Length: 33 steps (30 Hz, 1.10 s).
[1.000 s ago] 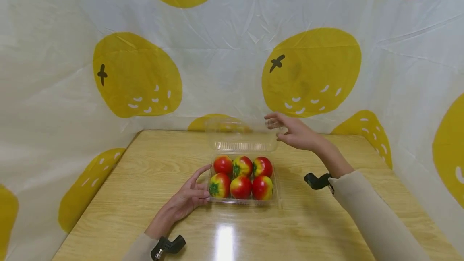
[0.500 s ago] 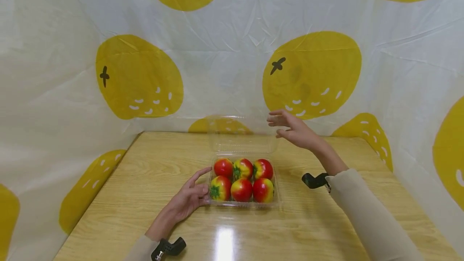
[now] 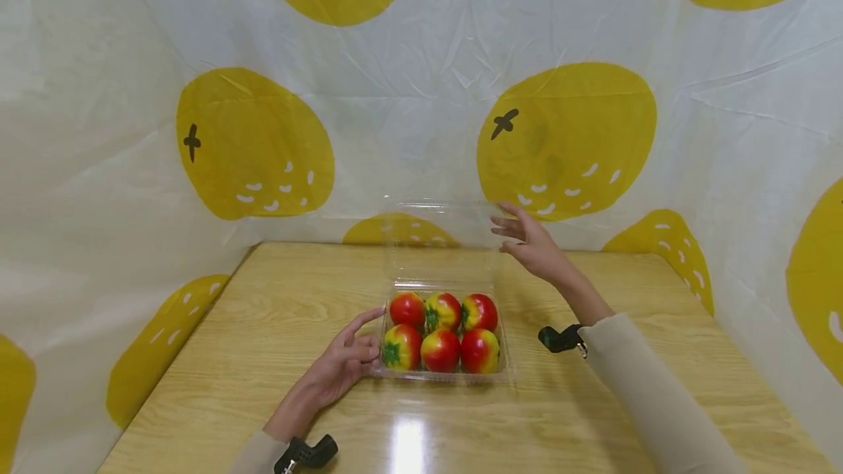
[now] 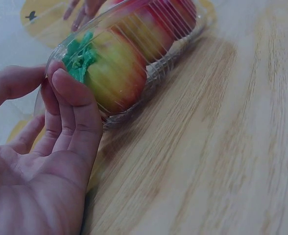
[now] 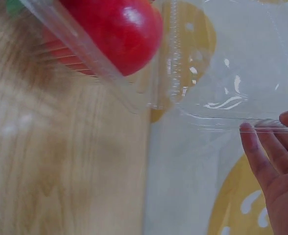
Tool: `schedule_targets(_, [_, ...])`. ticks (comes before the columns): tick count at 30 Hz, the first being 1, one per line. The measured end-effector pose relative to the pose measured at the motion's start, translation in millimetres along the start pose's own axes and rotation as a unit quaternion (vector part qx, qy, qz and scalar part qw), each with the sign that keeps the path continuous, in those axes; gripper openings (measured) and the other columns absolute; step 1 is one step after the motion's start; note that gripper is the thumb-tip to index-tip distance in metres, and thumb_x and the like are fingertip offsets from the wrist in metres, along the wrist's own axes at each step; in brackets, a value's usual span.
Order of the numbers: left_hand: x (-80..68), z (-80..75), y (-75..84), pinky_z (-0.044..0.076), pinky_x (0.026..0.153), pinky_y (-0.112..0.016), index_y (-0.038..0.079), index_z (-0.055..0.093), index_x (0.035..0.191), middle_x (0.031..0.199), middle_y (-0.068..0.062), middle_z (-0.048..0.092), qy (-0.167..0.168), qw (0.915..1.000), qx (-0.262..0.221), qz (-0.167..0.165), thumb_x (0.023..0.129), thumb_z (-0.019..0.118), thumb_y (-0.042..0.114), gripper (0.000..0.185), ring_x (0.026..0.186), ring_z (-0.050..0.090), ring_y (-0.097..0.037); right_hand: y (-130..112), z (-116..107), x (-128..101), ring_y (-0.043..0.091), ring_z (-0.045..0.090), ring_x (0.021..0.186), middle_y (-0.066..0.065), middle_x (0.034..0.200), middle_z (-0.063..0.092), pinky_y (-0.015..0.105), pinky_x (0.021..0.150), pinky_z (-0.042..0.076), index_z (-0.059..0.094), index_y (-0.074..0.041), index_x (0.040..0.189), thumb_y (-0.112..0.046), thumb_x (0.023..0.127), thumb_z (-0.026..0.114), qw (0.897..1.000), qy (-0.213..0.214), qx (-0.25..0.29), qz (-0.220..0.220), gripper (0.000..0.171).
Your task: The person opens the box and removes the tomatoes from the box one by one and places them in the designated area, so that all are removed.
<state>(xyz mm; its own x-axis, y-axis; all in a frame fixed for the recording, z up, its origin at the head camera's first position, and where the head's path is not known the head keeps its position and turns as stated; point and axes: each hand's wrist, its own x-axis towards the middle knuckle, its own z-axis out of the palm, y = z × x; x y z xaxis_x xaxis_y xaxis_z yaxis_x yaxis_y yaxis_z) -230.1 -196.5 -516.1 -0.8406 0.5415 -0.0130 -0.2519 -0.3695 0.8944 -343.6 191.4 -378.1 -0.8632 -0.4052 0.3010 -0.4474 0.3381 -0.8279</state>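
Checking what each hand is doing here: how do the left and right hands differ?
The left hand rests low on the table, fingers against the clear tray of tomatoes; the right hand is raised, fingertips at the upright clear lid's edge. The left fingers curl slightly; the right are straighter. Both touch the same container without gripping.

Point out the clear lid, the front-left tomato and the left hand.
clear lid (image 3: 437, 240), head view, middle of the raised panel
front-left tomato (image 3: 402, 347), head view, its red-yellow side
left hand (image 3: 342, 368), head view, back of the hand
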Motion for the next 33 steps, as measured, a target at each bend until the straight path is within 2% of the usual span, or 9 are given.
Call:
schedule_targets(3, [1.5, -0.5, 0.2, 0.051, 0.077, -0.024, 0.017, 0.020, 0.164, 0.093, 0.003, 0.062, -0.004, 1.0000, 0.001, -0.003, 0.099, 0.051, -0.004, 0.075, 0.083, 0.056, -0.012, 10, 4, -2, 0.050, 0.047, 0.141, 0.032, 0.157, 0.041, 0.054, 0.101, 0.055, 0.020, 0.001, 0.162, 0.011, 0.099, 0.049, 1.000, 0.008, -0.009, 0.002, 0.071])
schedule_targets(5, [2.0, -0.6, 0.5, 0.051, 0.076, -0.024, 0.017, 0.019, 0.164, 0.093, 0.003, 0.062, -0.006, 1.0000, 0.001, -0.004, 0.099, 0.051, -0.003, 0.075, 0.083, 0.057, -0.012, 16, 6, -3, 0.050, 0.047, 0.140, 0.033, 0.157, 0.040, 0.055, 0.101, 0.054, 0.021, 0.002, 0.162, 0.013, 0.098, 0.048, 1.000, 0.012, -0.004, 0.004, 0.070])
schedule_targets(9, [3.2, -0.8, 0.6, 0.051, 0.076, -0.024, 0.016, 0.018, 0.164, 0.092, 0.003, 0.062, -0.008, 1.0000, 0.001, -0.004, 0.099, 0.051, -0.004, 0.075, 0.083, 0.057, -0.012, 29, 9, -3, 0.053, 0.048, 0.139, 0.036, 0.156, 0.040, 0.042, 0.099, 0.058, 0.022, 0.004, 0.161, 0.012, 0.099, 0.050, 1.000, 0.013, 0.020, 0.001, 0.068])
schedule_targets(12, [4.3, -0.8, 0.7, 0.051, 0.075, -0.024, 0.016, 0.017, 0.164, 0.093, 0.003, 0.062, -0.009, 0.9999, 0.003, -0.005, 0.099, 0.051, -0.004, 0.076, 0.083, 0.057, -0.012, 36, 11, -3, 0.053, 0.050, 0.136, 0.036, 0.154, 0.042, 0.039, 0.098, 0.059, 0.024, 0.006, 0.160, 0.011, 0.099, 0.054, 1.000, 0.017, 0.023, 0.005, 0.068])
schedule_targets(15, [6.4, -0.1, 0.6, 0.052, 0.076, -0.024, 0.016, 0.018, 0.164, 0.094, 0.003, 0.062, -0.011, 0.9999, 0.006, -0.005, 0.099, 0.052, -0.003, 0.076, 0.084, 0.058, -0.011, 42, 13, -4, 0.053, 0.053, 0.134, 0.036, 0.151, 0.046, 0.045, 0.098, 0.058, 0.027, 0.006, 0.159, 0.010, 0.098, 0.057, 0.999, 0.027, 0.016, 0.015, 0.068])
schedule_targets(22, [5.4, -0.8, -1.7, 0.051, 0.077, -0.025, 0.017, 0.020, 0.164, 0.093, 0.003, 0.062, -0.005, 0.9999, 0.005, -0.009, 0.099, 0.052, -0.003, 0.075, 0.083, 0.058, -0.012, 57, 22, -4, 0.055, 0.059, 0.125, 0.041, 0.143, 0.051, 0.033, 0.089, 0.062, 0.030, 0.009, 0.156, 0.013, 0.095, 0.059, 0.999, 0.041, 0.020, 0.024, 0.068])
schedule_targets(28, [2.1, -3.8, -1.6, 0.052, 0.078, -0.024, 0.016, 0.021, 0.163, 0.094, 0.004, 0.063, -0.003, 1.0000, 0.008, -0.004, 0.099, 0.054, -0.003, 0.075, 0.084, 0.060, -0.011, 62, 27, 0, 0.056, 0.059, 0.123, 0.040, 0.144, 0.050, 0.035, 0.087, 0.063, 0.028, 0.013, 0.156, 0.014, 0.095, 0.057, 0.999, 0.023, 0.016, 0.023, 0.067])
schedule_targets(33, [1.5, -4.7, -1.4, 0.052, 0.077, -0.023, 0.013, 0.021, 0.163, 0.092, 0.004, 0.064, -0.014, 0.9999, 0.007, 0.007, 0.096, 0.055, -0.004, 0.077, 0.082, 0.060, -0.010, 64, 28, -1, 0.057, 0.056, 0.126, 0.042, 0.149, 0.042, 0.039, 0.090, 0.061, 0.017, 0.017, 0.157, 0.015, 0.095, 0.054, 0.999, -0.019, 0.020, 0.035, 0.072])
